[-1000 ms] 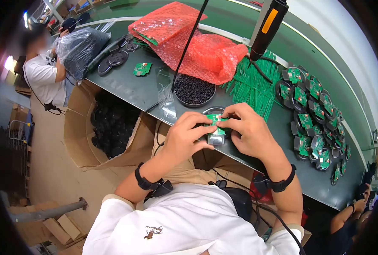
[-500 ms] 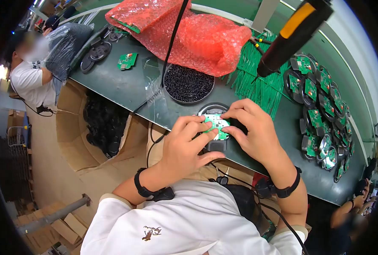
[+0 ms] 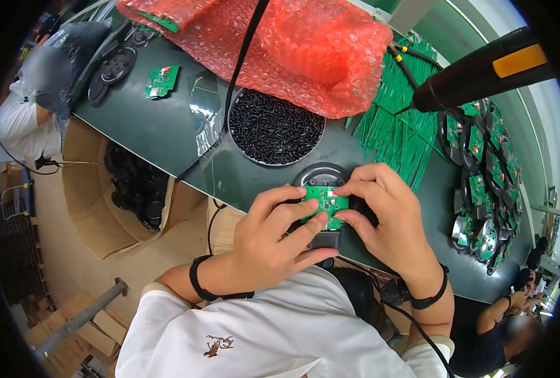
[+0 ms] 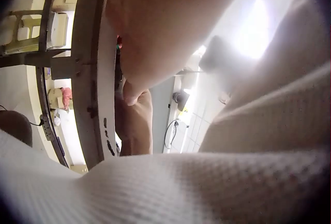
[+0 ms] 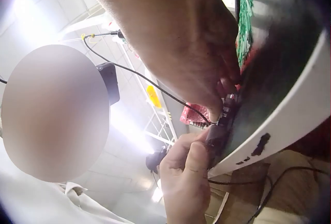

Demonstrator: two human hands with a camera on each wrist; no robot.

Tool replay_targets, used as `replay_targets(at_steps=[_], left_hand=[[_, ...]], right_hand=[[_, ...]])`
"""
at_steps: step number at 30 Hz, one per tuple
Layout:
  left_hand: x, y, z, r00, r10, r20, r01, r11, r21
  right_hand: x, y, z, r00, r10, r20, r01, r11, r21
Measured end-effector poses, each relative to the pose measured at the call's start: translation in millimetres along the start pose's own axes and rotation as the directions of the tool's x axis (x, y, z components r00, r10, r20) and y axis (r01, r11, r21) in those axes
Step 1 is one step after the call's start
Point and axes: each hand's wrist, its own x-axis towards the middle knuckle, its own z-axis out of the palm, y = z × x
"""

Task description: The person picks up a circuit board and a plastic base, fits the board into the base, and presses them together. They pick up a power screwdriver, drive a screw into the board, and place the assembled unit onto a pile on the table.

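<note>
A green circuit board (image 3: pixel 328 205) lies over a round black plastic housing (image 3: pixel 321 173) at the near edge of the table. My left hand (image 3: pixel 273 233) has its fingertips on the left side of the board, its thumb along the housing's near block (image 3: pixel 325 239). From the right, my right hand (image 3: pixel 387 217) grips the board's edge between curled forefinger and thumb. The right wrist view shows both hands meeting at the dark housing (image 5: pixel 220 133). Only skin and sleeve fill most of the left wrist view.
A round dish of black screws (image 3: pixel 277 129) stands behind the housing. Red bubble wrap (image 3: pixel 317 63), green strips (image 3: pixel 393 135) and a hanging electric screwdriver (image 3: pixel 481 72) are farther back. Housings with boards (image 3: pixel 478 183) crowd the right; a carton (image 3: pixel 91 214) of black parts stands left.
The view has shifted nearer, with the screwdriver now farther right. The board has turned squarer over the housing, and the left fingers have moved onto its face.
</note>
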Motion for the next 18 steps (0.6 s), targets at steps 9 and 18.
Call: replay_targets(at_steps=[9, 18], left_hand=[[-1, -4, 3, 0.999, 0.042, 0.008, -0.042, 0.999, 0.007], [-6, -1, 11, 0.998, 0.067, -0.019, -0.066, 0.996, 0.065]], right_hand=[[1, -3, 1, 1.000, 0.015, -0.014, -0.015, 0.998, -0.058], [1, -5, 1, 1.000, 0.004, -0.014, -0.005, 0.996, -0.086]])
